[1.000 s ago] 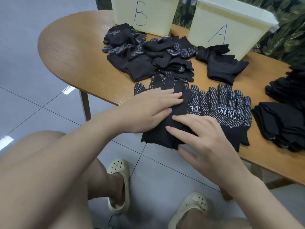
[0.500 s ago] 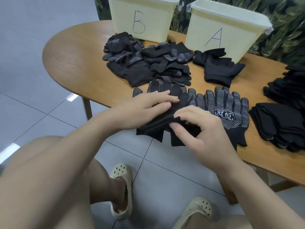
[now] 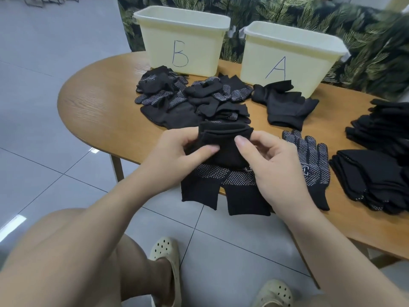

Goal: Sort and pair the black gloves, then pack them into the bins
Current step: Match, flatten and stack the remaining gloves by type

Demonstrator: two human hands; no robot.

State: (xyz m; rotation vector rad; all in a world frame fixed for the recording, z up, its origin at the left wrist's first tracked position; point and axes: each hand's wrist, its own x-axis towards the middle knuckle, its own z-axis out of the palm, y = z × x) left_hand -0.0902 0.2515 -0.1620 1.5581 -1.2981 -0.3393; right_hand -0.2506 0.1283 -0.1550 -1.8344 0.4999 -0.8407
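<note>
Black glove pair (image 3: 223, 149) folded over at the table edge (image 3: 93, 138), pinched by left hand (image 3: 174, 160) and right hand (image 3: 272, 165), cuffs hanging off over open floor (image 3: 55, 151).

gloves (image 3: 309, 160) blk w/ white dots – bins (image 3: 183, 43) pale yellow

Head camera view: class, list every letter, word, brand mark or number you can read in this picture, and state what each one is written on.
"B": hand-drawn in blue on the front of the left pale yellow plastic bin.
"A": hand-drawn in blue on the front of the right pale yellow plastic bin.
White brand mark on the black dotted glove lying flat beside the right hand: partly hidden, unreadable.
No other text visible.
</note>
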